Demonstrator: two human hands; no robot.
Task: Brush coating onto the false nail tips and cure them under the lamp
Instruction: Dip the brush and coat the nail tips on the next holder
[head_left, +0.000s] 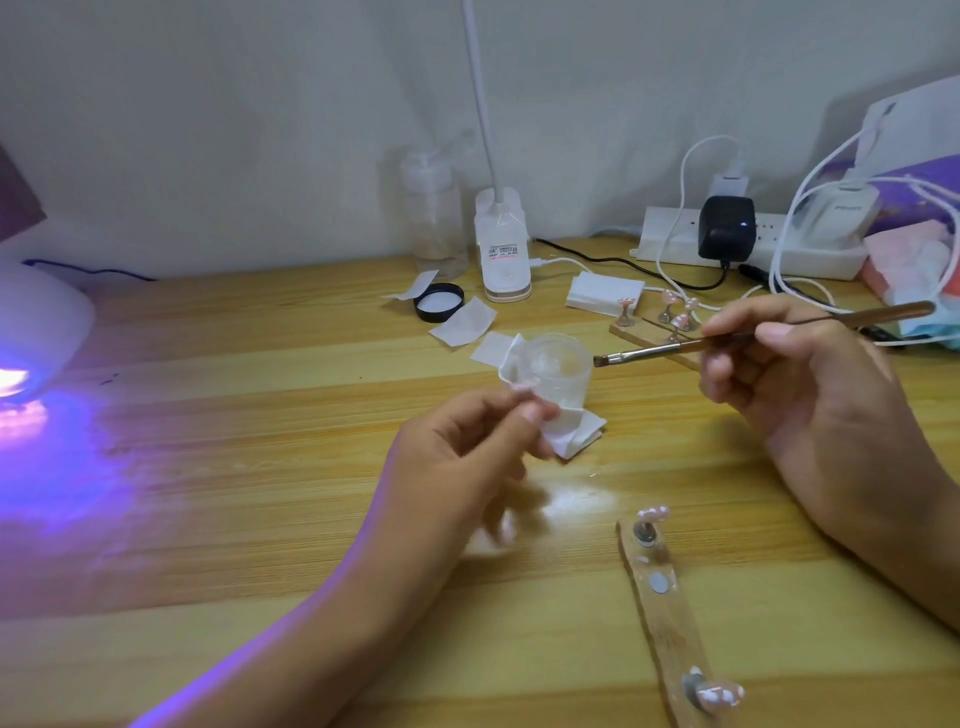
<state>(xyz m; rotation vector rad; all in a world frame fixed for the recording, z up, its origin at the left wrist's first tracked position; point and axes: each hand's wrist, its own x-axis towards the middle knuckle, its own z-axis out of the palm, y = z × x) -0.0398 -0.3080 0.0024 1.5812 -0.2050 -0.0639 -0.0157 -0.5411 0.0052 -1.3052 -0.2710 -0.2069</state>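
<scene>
The false nail tips (653, 514) sit on a wooden strip (667, 618) on the tabletop (260, 467) just before you. Your right hand (810, 384) has its fingers clamped on the brush (675, 349), your left hand (457, 467) pinches a white wipe (576, 436), and the lamp (36, 332) glows far left.

Your left forearm reaches in from the near left of the clear cup (558, 371). Your left hand (467, 457) sits just in front of the cup with its fingers curled, thumb and forefinger pinching the white wipe (574, 439) at the cup's base; the lower fingers are blurred. Your right hand (789, 374) hangs to the right of the cup, thumb and fingers gripping the brush (675, 349) partway along its handle, bristles just beside the cup's rim.
</scene>
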